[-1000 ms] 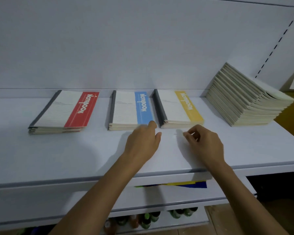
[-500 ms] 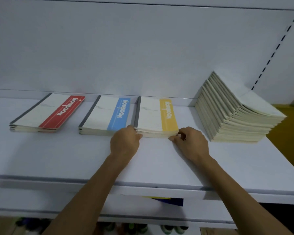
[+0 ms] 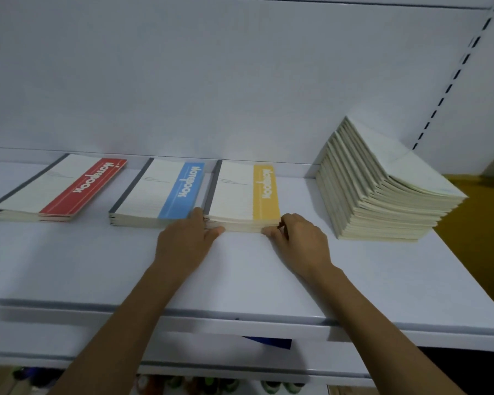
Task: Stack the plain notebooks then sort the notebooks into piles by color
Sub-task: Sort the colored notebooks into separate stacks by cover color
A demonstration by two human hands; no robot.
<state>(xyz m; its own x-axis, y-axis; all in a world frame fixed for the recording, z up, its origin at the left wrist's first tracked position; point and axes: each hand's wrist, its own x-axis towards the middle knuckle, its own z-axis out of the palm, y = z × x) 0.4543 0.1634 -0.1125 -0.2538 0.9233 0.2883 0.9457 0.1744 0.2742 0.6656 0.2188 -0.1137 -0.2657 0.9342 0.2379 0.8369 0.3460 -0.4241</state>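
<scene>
1 flat yellow-band paper pile (image 3: 238,195), L hand (image 3: 184,240), R hand (image 3: 298,240) gripping corners

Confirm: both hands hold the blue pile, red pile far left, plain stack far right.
Wrong pile. The head view shows the left hand and right hand holding the near corners of the yellow pile, not the blue pile. The red pile is far left, the plain stack far right.
</scene>
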